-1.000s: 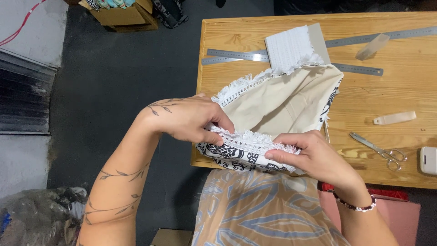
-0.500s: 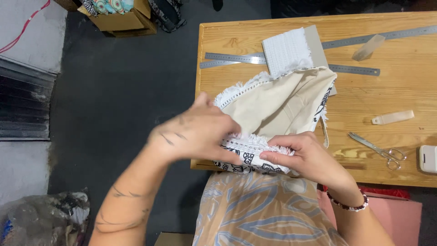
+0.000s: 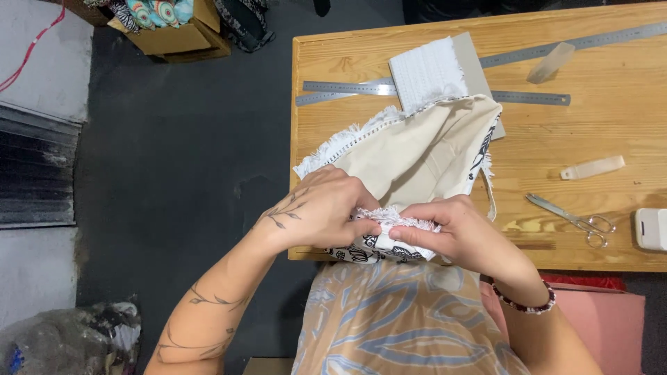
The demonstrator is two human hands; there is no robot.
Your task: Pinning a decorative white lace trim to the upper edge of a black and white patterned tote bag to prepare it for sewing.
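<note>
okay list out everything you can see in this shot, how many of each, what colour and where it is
fabric piece: one, cream with black print and white fringe, near table edge
white trim card: one, white on grey board, behind the fabric
steel rulers: two, silver, far side of table
scissors: one pair, silver, right of the fabric
pale flat pieces: two, translucent whitish, right part of table
white box: one, table's right edge
wooden table: one, light brown
cardboard boxes: two, brown, floor top left
bag heap: one, grey, floor bottom left
left hand: pinching the fringe
right hand: pinching the fringe
</note>
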